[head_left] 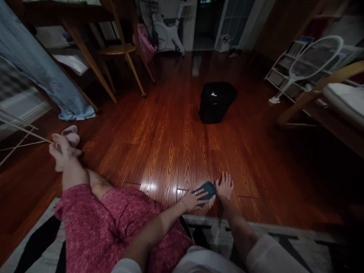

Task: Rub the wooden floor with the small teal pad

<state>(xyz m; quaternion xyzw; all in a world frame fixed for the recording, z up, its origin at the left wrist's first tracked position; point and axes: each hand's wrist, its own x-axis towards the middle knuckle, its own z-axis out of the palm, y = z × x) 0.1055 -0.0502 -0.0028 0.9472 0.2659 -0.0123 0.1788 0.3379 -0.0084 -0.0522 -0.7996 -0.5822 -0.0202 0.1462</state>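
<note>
The rug [284,231] edge runs just behind both hands. The left hand [194,200] holds a teal cloth [209,187] against the floor [170,144]. The right hand [224,185], spread flat, touches the cloth's right side. Ahead, the boards lie open up to a black bin [216,102], its contents too dark to tell.

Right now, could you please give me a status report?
Left hand on teal cloth, grip unclear. Right hand open, spread on floor beside it. Black bin farther off, apart.
</note>
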